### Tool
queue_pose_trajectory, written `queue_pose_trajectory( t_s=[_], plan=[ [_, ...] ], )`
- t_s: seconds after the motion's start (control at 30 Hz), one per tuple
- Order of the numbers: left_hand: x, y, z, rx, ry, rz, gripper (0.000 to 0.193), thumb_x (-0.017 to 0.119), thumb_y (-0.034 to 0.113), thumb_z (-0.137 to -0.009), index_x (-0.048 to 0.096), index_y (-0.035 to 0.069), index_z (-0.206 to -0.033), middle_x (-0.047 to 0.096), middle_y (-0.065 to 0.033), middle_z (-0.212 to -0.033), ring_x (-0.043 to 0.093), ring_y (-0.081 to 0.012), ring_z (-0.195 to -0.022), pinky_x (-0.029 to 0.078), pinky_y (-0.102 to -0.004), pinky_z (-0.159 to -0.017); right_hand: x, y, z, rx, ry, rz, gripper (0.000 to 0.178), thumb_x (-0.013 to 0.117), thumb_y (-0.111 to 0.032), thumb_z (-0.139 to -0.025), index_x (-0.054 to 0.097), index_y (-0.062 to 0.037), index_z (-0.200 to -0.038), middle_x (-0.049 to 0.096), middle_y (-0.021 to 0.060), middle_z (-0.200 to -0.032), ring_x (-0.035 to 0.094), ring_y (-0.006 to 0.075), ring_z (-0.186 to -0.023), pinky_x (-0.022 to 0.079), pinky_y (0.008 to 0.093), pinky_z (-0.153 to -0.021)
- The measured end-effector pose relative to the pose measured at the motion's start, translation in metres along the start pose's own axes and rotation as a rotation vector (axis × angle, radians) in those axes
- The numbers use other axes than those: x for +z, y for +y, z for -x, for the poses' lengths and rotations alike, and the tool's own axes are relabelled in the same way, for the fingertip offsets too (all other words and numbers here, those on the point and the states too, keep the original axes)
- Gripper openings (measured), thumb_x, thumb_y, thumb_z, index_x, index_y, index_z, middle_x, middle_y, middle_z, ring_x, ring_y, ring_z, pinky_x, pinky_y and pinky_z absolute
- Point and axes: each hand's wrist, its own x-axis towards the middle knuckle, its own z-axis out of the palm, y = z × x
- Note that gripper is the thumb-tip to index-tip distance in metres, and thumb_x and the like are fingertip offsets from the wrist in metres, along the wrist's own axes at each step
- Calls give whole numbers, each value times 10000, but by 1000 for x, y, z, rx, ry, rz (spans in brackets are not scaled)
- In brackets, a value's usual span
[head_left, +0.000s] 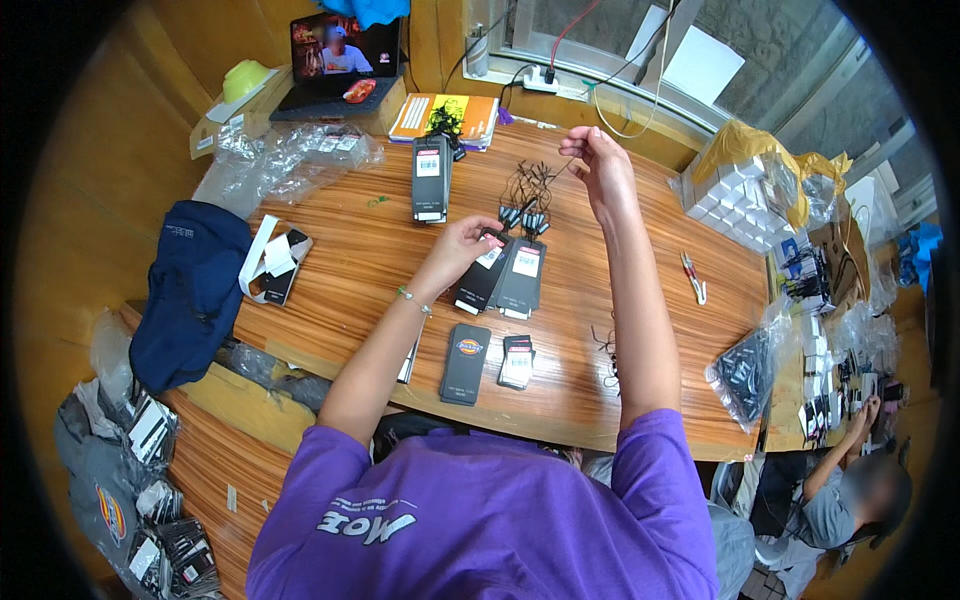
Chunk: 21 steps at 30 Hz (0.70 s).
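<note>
My left hand (470,245) pinches the top of a dark hang tag (481,280) at the left of a small fan of tags. Beside it lie more dark grey hang tags (523,275) with white barcode stickers, black strings (530,185) tangled above them. Raised to the upper right, my right hand (602,165) has its thumb and fingers closed on a thin black string that runs down toward the tangle. Nearer to me rest a grey tag with an oval emblem (462,375) and a pile of small labels (516,365).
A tall stack of strung tags (428,185) stands farther back. Thread snips (692,278) lie at right, near a bagged dark bundle (745,370) and wrapped white boxes (740,200). A laptop (345,50) and navy cloth (190,290) are at left. Another person (835,500) sits at far right.
</note>
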Motion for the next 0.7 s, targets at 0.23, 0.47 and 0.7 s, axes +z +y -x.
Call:
queue_pose_trajectory(
  t_s=[0.23,0.47,0.7],
  plan=[
    [1,-28,-19,28,77,-197,223,634,34,-784,601,4,-1003,601,-19,-785,544,-59,-689,447,-193,-605,-3,25,-55,138,-43,217,284,398,-300,-930,621,-143,-849,552,-44,-752,485,70,-700,348,292,-669],
    [6,-7,-3,191,225,-693,237,679,122,-727,644,55,-952,506,-108,-914,475,-280,-950,381,-355,-858,-3,65,-90,260,-171,444,275,416,-298,-922,642,-159,-851,391,-63,-671,373,78,-646,328,288,-652],
    [-5,22,61,126,204,-583,340,642,186,-796,563,74,-1108,501,-97,-1006,481,-224,-982,400,-336,-854,-5,128,-116,406,-181,572,250,458,-246,-879,647,-98,-805,396,-22,-510,338,109,-430,263,279,-387]
  ],
)
